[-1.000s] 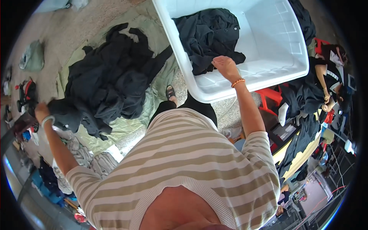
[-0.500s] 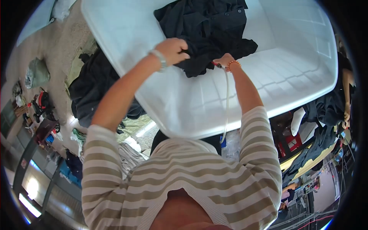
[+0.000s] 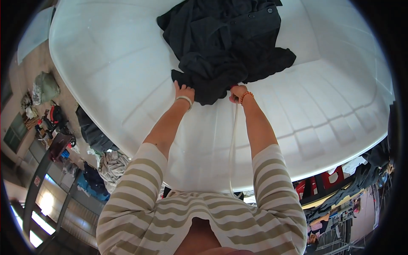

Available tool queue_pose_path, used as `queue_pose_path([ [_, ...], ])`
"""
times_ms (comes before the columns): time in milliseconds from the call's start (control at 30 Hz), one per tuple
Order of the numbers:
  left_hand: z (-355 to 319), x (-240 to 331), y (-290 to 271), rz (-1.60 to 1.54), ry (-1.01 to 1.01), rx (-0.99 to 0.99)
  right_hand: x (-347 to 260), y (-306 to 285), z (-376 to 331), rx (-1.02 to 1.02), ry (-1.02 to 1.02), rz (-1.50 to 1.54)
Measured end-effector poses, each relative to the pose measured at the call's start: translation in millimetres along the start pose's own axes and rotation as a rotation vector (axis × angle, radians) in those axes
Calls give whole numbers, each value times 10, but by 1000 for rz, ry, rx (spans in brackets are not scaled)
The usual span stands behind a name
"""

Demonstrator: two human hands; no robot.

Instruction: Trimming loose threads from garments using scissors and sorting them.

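Note:
A black buttoned garment (image 3: 221, 46) lies spread inside a large white tub (image 3: 293, 136), its bunched lower part toward me. My left hand (image 3: 184, 92) is at the garment's near left edge, fingers bent over the cloth with one stretched along its corner; the thumb's hold is partly hidden. Just right of the garment's near end, my right hand (image 3: 239, 93) is closed round a small hose-fed tool with a red part (image 3: 233, 86). The tool's tip is hidden against the cloth. A pale hose (image 3: 232, 148) runs from it down over the tub's near rim.
Grey cloth (image 3: 112, 165) and dark cloth (image 3: 91, 129) lie beyond the tub's left rim. A grey-green bundle (image 3: 46, 87) sits farther left on the floor. On the right are a red crate (image 3: 331, 178) and draped dark clothes (image 3: 357, 182); another person is partly visible at lower right.
My left hand, raised off the cloth before, has come down onto the garment's near left edge, where a corner now sticks out. The right hand keeps the tool. The view has shifted over the tub.

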State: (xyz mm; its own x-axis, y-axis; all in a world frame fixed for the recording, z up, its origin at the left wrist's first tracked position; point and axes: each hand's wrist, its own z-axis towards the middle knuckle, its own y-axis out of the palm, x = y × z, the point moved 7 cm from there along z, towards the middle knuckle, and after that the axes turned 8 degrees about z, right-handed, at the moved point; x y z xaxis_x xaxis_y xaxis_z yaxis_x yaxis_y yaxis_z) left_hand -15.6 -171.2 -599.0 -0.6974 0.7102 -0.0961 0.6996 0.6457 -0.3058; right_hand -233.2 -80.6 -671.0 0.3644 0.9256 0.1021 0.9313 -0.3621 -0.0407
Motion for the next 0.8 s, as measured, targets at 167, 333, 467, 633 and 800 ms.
queue_pose_path([
  [167, -184, -155, -117, -310, 26, 226, 18, 36, -227, -33, 61, 96],
  [333, -846, -281, -1131, -1052, 226, 544, -241, -193, -684, -90, 3, 138],
  [467, -2084, -471, -1823, -1535, 434, 690, -544, -250, -1560, -162, -181, 286],
  [633, -4154, -1318, -1314, -686, 405, 1612, -713, -18, -3178, -394, -575, 303],
  [800, -6226, -2236, 698, -145, -144, 2066, -68, 144, -4130, -253, -759, 175],
])
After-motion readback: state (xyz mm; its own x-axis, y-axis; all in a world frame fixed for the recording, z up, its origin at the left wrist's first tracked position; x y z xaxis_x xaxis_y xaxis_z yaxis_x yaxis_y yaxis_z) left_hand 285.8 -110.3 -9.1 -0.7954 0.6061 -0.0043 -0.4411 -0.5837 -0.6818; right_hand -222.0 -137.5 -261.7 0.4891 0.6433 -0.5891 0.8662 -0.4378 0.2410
